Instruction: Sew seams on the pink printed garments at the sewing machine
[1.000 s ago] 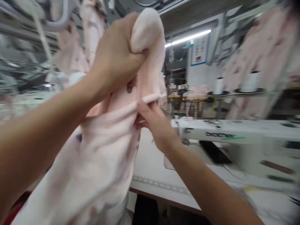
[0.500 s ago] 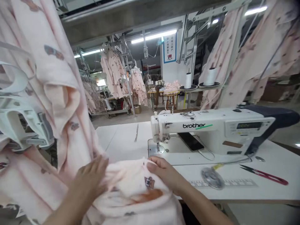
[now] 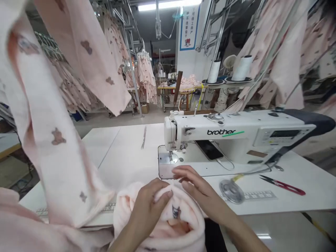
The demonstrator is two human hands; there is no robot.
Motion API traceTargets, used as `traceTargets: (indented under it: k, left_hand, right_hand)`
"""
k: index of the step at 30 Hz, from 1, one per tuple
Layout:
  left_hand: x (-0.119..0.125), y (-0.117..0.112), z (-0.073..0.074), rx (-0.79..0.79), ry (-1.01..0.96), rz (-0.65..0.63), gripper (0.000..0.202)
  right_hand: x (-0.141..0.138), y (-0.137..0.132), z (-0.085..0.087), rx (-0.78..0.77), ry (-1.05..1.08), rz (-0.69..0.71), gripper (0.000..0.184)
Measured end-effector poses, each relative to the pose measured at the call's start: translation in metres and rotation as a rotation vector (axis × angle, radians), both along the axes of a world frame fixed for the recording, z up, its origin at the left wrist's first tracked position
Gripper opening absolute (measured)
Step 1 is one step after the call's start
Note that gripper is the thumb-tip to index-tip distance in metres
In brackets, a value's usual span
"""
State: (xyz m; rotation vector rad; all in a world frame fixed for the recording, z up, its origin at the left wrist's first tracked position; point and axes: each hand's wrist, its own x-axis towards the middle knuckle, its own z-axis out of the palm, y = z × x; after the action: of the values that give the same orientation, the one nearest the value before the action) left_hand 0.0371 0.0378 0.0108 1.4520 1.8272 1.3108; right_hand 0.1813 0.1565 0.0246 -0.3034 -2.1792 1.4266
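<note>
A pale pink plush garment (image 3: 189,224) with small bear prints lies bunched at the table's front edge, an opening in it facing me. My left hand (image 3: 151,203) pinches its upper edge between thumb and fingers. Just right of that, my right hand (image 3: 199,192) has its fingers stretched out and apart, the thumb close to the same edge; whether it touches the cloth is hard to tell. Beyond both hands stands a white Brother sewing machine (image 3: 210,131), its needle plate (image 3: 168,159) right behind the fingertips.
More pink cloth (image 3: 60,140) hangs down on the left. On the white table (image 3: 118,157) lie a phone (image 3: 210,150), thread snips (image 3: 283,185), a clear round bobbin-like disc (image 3: 231,191) and a ruler (image 3: 259,195). Thread cones (image 3: 242,68) stand behind the machine.
My left hand has moved right, from the hanging cloth to the garment's edge. My right hand has loosened its pinch and spread its fingers. The hanging cloth has swung left; the view has shifted.
</note>
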Motion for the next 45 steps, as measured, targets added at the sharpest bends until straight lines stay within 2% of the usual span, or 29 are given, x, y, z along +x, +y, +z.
traceTargets:
  k: [2,3,6,9,12,13,14,16,19,21,23,25,28,30,33,36,39,42,44,45]
  left_hand:
    - [0.004,-0.001,-0.001,0.017,0.020,0.010,0.019]
    - [0.006,-0.001,-0.001,0.022,0.035,0.027,0.019]
    - [0.009,-0.001,-0.001,-0.002,0.021,0.121,0.013]
    - [0.011,-0.002,0.000,-0.049,-0.038,0.114,0.026]
    - [0.013,-0.006,0.003,-0.088,-0.006,-0.021,0.041]
    - [0.014,-0.009,0.005,-0.086,0.009,-0.051,0.044]
    - [0.014,-0.011,0.006,-0.073,0.020,-0.072,0.045]
    - [0.014,-0.016,0.004,-0.014,0.029,-0.068,0.043]
    - [0.012,-0.022,-0.005,0.130,0.069,0.009,0.034]
    - [0.010,-0.023,-0.012,0.208,0.122,0.056,0.027]
    - [0.008,-0.024,-0.015,0.223,0.161,0.053,0.031]
    - [0.006,-0.025,-0.015,0.171,0.181,0.004,0.043]
    - [0.006,-0.026,-0.012,0.121,0.183,-0.023,0.044]
    - [0.008,-0.025,-0.011,0.155,0.120,0.091,0.035]
    - [0.015,-0.020,-0.011,0.237,0.008,0.328,0.029]
    - [0.020,-0.015,-0.008,0.253,-0.026,0.409,0.029]
    - [0.014,-0.014,0.003,0.146,-0.100,0.315,0.031]
    - [-0.001,-0.014,0.017,0.009,-0.095,0.062,0.037]
    - [-0.010,-0.011,0.025,-0.054,-0.089,-0.078,0.034]
    - [-0.013,-0.007,0.028,-0.081,-0.103,-0.103,0.031]
  right_hand:
    - [-0.004,0.000,0.007,-0.055,-0.064,0.103,0.025]
    - [-0.007,-0.001,0.009,-0.060,-0.089,0.102,0.022]
    - [-0.010,-0.005,0.011,-0.002,-0.129,-0.055,0.008]
    - [-0.003,-0.006,0.013,0.106,-0.207,-0.111,0.005]
    - [0.004,0.001,0.022,0.301,-0.252,0.051,0.010]
    - [0.005,0.005,0.025,0.312,-0.257,0.124,0.012]
    - [0.005,0.008,0.027,0.261,-0.260,0.191,0.013]
    - [0.000,0.014,0.025,0.004,-0.260,0.301,0.015]
    - [-0.012,0.016,0.007,-0.436,-0.263,0.446,0.028]
    - [-0.019,0.012,-0.008,-0.632,-0.276,0.506,0.033]
    - [-0.024,0.009,-0.020,-0.753,-0.281,0.517,0.033]
    - [-0.025,0.006,-0.025,-0.777,-0.289,0.507,0.030]
    - [-0.023,0.001,-0.022,-0.696,-0.310,0.450,0.031]
    - [-0.019,-0.007,-0.016,-0.542,-0.220,0.270,0.033]
    - [-0.010,-0.026,-0.009,-0.213,-0.061,-0.067,0.029]
    - [-0.004,-0.042,-0.007,-0.008,-0.093,-0.198,0.015]
    - [-0.003,-0.041,-0.004,0.077,-0.098,-0.129,0.017]
    - [-0.004,-0.028,0.003,0.263,-0.076,-0.012,0.021]
    - [-0.007,-0.019,0.007,0.373,-0.076,-0.018,0.022]
    - [-0.009,-0.015,0.007,0.377,-0.095,-0.047,0.020]
